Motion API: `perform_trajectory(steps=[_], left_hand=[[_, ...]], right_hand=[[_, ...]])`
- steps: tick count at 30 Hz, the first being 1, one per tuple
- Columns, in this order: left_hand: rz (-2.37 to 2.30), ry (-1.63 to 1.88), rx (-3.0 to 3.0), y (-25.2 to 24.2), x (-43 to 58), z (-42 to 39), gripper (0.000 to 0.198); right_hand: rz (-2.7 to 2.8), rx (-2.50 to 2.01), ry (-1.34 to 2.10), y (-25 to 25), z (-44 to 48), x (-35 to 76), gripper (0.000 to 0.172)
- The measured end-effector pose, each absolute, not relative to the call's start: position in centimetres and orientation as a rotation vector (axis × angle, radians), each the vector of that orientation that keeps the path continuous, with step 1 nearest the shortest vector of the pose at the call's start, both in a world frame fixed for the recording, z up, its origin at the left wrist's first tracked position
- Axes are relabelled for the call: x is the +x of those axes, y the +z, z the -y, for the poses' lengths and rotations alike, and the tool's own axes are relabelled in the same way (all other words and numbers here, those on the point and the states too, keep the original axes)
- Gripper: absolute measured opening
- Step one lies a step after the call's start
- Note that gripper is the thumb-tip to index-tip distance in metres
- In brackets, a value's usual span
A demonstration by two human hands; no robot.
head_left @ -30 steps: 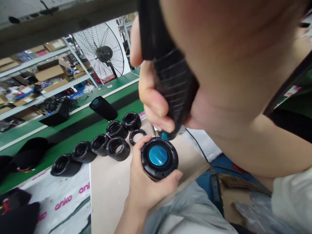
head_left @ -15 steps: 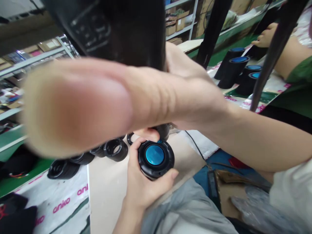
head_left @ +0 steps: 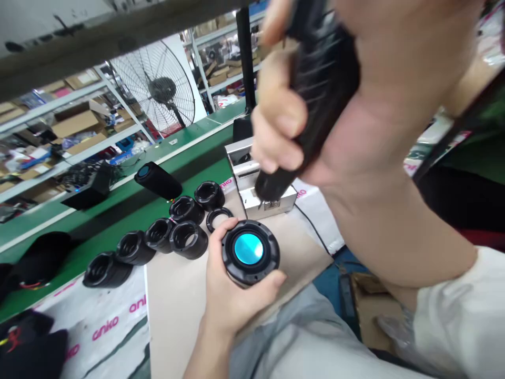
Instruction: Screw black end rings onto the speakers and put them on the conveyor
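My left hand (head_left: 232, 300) grips a round black speaker (head_left: 268, 247) with a shiny blue disc facing up, above the beige board (head_left: 173, 310). Close to the camera, my right hand (head_left: 292, 116) is wrapped round a black power tool (head_left: 323, 89), blurred by motion. The tool's lower end hangs in front of a white metal box (head_left: 272, 208). Its tip is too unclear to make out. A thin black ring (head_left: 210, 223) lies just beyond my left fingers, with several hollow black cylinders (head_left: 189, 240) to its left.
A black cylindrical speaker (head_left: 158, 180) lies on the green bench (head_left: 205, 134). Beyond are a fan (head_left: 161, 89) and loaded shelves (head_left: 89, 142). A cable (head_left: 313, 226) runs from the metal box. Black fabric pieces (head_left: 39, 258) lie at left; an open carton (head_left: 373, 316) stands low right.
My right hand and the tool have swung right, uncovering the metal box, the ring and the fan. My left hand keeps its grip on the speaker, almost in the same place.
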State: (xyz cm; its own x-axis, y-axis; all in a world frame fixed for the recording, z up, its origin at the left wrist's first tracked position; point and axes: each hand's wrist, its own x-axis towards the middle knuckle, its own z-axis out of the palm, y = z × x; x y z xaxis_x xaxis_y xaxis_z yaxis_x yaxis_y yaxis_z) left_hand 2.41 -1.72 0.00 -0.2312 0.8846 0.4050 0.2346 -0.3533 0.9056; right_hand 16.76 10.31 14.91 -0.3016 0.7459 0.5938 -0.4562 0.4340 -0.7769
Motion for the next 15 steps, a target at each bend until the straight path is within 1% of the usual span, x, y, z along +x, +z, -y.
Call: perform_trajectory(steps=[3,7,10,15], left_hand=[[-1.305,1.633,1.485,-0.1,2.4,1.7,0.080],[-1.275,1.651,1.448,0.4,2.7,1.5,0.077],[-1.256,1.654,1.417,1.0,2.9,1.3,0.074],[-1.240,1.629,1.413,1.1,2.7,1.3,0.077]], right_hand=[[1.306,-0.192,1.069,12.0,-13.0,16.3,0.042],[1.236,-0.306,1.082,8.5,-15.3,15.4,0.048],[1.230,-0.333,1.097,7.7,-15.7,15.2,0.052],[1.269,-0.371,1.195,7.1,-15.7,15.5,0.050]])
